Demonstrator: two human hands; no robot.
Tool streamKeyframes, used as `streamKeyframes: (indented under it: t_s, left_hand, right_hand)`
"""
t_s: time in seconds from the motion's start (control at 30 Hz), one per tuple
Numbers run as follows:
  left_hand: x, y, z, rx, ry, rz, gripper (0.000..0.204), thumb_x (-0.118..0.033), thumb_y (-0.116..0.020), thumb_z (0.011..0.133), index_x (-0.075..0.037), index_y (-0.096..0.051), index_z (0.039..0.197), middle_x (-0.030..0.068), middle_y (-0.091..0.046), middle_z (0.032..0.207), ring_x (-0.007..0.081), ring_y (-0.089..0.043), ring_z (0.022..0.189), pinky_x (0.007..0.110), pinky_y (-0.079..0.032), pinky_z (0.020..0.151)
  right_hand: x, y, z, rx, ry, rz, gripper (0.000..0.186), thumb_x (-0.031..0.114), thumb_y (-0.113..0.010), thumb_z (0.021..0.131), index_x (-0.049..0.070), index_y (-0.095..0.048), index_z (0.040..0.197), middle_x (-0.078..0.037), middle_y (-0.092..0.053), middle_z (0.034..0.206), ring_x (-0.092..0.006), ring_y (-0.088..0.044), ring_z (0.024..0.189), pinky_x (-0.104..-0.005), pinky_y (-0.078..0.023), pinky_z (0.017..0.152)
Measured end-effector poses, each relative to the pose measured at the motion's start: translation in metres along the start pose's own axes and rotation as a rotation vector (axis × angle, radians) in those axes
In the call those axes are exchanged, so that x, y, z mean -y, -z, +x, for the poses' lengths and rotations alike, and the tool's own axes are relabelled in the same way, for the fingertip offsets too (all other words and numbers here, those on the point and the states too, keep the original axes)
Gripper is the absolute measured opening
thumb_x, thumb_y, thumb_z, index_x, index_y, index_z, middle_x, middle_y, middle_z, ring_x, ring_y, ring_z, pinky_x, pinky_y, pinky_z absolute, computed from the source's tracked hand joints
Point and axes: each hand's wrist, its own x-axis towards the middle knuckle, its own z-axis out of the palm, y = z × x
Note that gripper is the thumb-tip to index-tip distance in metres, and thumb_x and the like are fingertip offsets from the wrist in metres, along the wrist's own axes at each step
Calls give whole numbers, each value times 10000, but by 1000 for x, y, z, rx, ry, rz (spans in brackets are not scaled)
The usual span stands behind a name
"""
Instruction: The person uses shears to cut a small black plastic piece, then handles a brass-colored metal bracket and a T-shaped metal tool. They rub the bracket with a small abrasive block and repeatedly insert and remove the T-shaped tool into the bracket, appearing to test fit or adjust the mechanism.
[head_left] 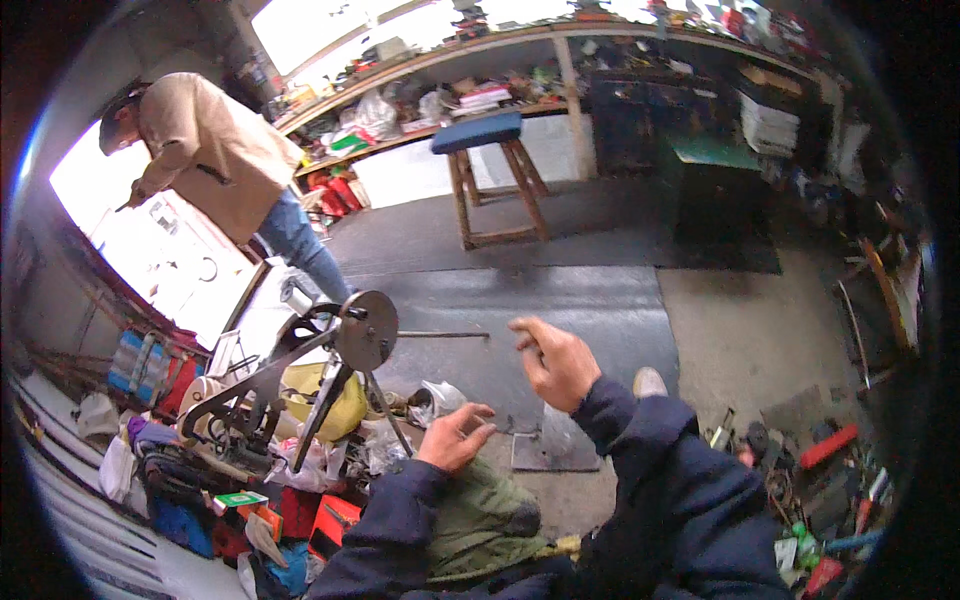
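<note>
My left hand (455, 438) is raised over my green-trousered leg (485, 520), its thumb and fingers apart with nothing visible between them. Higher and to the right, my right hand (562, 366) hangs in the air with loosely bent fingers, and I see nothing in it. Neither hand touches the dark metal machine (325, 400) at the left, which has a round disc wheel (367, 331) on a slanted frame. A thin rod (445, 334) appears to run rightward from the wheel, ending left of my right hand.
A person in a tan jacket (215, 150) stands at the far left. A blue-topped wooden stool (478, 132) stands ahead, before a cluttered workbench (430, 62). Bags and loose goods (265, 520) crowd the left; tools, including a red one (828, 446), lie at the right.
</note>
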Motion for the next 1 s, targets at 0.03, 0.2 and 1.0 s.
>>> streamKeyframes:
  t_s: [0.03, 0.2, 1.0]
  left_hand:
    - [-1, 1, 0, -31, -74, 36, 283, -181, -734, 999, -72, -702, 1258, 88, -771, 964, 134, -691, 845, 309, -561, 788]
    - [-9, -18, 34, -195, -118, -466, 460, -272, -629, 1067, -51, -526, 1457, 118, -665, 1362, 224, -640, 1247, 371, -528, 1025]
    - [-29, -93, 112, -17, -220, -1171, 424, -216, -450, 1092, -82, -532, 1485, 104, -542, 1492, 233, -482, 1402, 377, -341, 1228]
  right_hand:
    - [-8, -11, -4, 53, -75, -89, 435, 141, -604, 951, 65, -569, 1378, -225, -705, 1199, -428, -700, 1071, -498, -575, 910]
    - [-21, -60, -17, 222, -122, 11, 575, 124, -677, 921, 38, -513, 1465, -236, -632, 1353, -390, -680, 1162, -440, -551, 1012]
    - [-58, -51, -22, 119, -341, 274, 530, 243, -602, 1079, -44, -431, 1490, -210, -721, 1121, -287, -730, 1003, -393, -575, 852]
